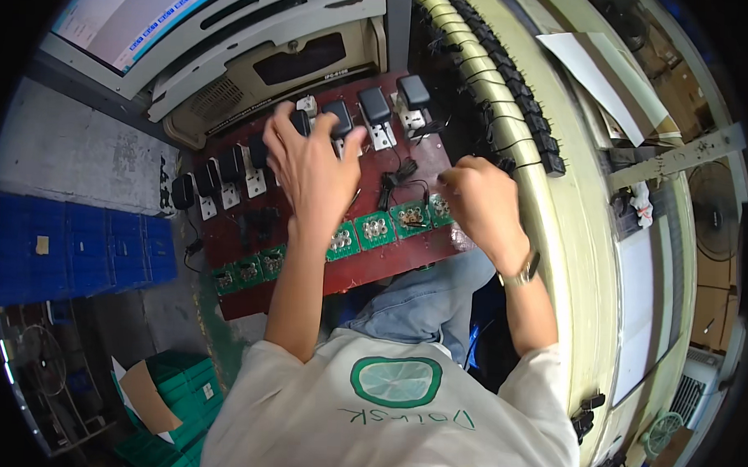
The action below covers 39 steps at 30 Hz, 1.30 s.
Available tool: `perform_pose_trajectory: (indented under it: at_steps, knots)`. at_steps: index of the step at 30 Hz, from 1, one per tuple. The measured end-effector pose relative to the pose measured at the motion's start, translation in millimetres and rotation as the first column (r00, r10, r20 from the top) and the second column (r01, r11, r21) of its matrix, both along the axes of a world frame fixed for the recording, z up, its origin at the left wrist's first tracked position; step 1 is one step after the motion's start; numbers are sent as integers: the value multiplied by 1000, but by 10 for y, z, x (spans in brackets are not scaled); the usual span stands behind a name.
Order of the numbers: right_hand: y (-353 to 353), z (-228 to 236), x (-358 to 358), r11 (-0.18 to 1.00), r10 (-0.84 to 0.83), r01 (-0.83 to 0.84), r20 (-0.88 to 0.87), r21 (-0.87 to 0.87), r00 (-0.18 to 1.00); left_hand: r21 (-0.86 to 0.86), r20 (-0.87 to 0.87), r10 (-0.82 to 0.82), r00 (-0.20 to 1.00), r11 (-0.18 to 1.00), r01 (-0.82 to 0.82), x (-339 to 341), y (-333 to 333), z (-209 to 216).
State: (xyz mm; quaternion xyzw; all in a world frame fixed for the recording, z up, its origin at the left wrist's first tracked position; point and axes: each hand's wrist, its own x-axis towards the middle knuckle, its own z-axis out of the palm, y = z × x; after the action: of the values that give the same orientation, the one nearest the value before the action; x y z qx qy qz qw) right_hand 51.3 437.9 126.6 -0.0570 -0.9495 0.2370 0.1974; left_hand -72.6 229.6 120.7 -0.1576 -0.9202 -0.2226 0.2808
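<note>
My left hand [314, 170] is over the row of black power adapters, its fingers spread. One black adapter [300, 121] shows between those fingers; whether they touch it is hidden. Right of it, more adapters [374, 106] sit on white sockets [381, 136] fixed to a dark red board [323, 283]. My right hand [484, 206] is closed above the board's right end, near a green circuit board [409, 219]. Its fingertips are pressed together, and what they hold is too small to make out. A bundled black cable [399, 178] lies between my hands.
Several green circuit boards [374, 231] line the front edge. A beige computer case [272, 82] and a screen [110, 14] stand behind. Along the right runs a cream conveyor [547, 231] with a row of black adapters [523, 99]. Blue bins [77, 244] are at the left.
</note>
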Motion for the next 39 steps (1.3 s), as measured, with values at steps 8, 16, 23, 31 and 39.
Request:
perform_pose_trajectory:
  at_steps: [8, 16, 23, 31, 39]
  knots:
    - [-441, 81, -1313, 912, -248, 185, 130, 367, 960, -166, 445, 201, 872, 976, -141, -861, 158, -680]
    - [-559, -417, -2002, 961, -262, 276, 435, 32, 862, -77, 620, 164, 767, 986, -149, -1027, 128, -586]
    - [-794, 320, -1891, 986, -165, 160, 156, 43, 974, -33, 560, 164, 812, 984, -177, -953, 32, -667]
    - [-187, 1004, 342, 753, -41, -98, -195, -651, 980, 160, 219, -54, 974, 987, 19, -225, 67, 863]
    - [50, 612, 2851, 537, -734, 373, -201, -757, 649, 292, 14, -946, 323, 313, 904, 2176, 1558, 603]
